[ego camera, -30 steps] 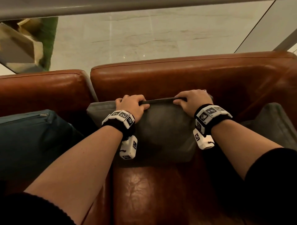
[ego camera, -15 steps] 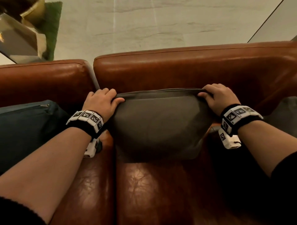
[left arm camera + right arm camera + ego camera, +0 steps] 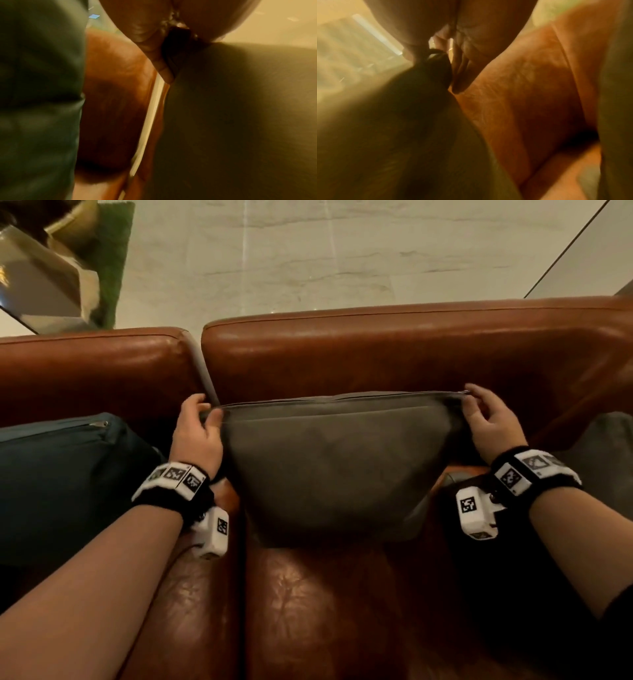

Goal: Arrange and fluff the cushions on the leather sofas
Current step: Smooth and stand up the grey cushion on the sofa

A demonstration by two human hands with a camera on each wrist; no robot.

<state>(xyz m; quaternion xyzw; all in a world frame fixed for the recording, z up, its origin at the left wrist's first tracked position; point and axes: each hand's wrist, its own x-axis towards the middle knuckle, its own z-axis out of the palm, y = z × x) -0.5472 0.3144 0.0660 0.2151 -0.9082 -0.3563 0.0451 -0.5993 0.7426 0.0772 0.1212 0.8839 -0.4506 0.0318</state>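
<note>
The grey-brown square fabric cushion (image 3: 339, 467) now stands upright on the seat of the brown leather sofa (image 3: 394, 354), its back against the backrest and its top seam pulled into a straight, taut line. A second ago both hands sat close together near the middle of that top edge; since then they have slid outward, and each now holds a top corner. The left hand (image 3: 198, 433) pinches the left corner between thumb and curled fingers, just beside the gap between the two backrests. The right hand (image 3: 489, 426) pinches the right corner, thumb on the front face and fingers behind. The wrist views are blurred, but each shows a thumb pressed against dark fabric, which agrees with a pinch grip on both sides.

The cushion looks wider and flatter across the top than it did when it was bunched under the close-set hands, so this reads as the squaring-up part of fluffing: drawing the corners out to spread the filling. This cushion seems nearly done, likely needing only a release.

The dark teal zipped fabric cushion (image 3: 68, 474) lies on the neighbouring seat to the left, and a second grey cushion (image 3: 613, 446) shows at the right edge; both probably await the same treatment.
</note>
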